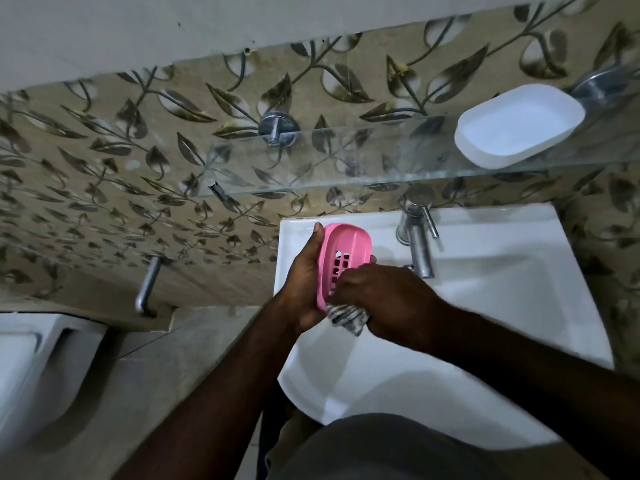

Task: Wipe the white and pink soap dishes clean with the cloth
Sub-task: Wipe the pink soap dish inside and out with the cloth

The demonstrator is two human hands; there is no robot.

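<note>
My left hand grips the pink soap dish by its left edge and holds it tilted above the left side of the white sink. The dish has a grid of drain holes in its bottom. My right hand presses a striped grey and white cloth against the lower part of the pink dish; most of the cloth is hidden under the hand. The white soap dish stands empty on the glass shelf, up and to the right, away from both hands.
A chrome tap stands at the back of the sink, just right of the pink dish. The glass shelf hangs on metal brackets over the sink. A metal bar sticks out of the leaf-patterned wall at left, above a white toilet.
</note>
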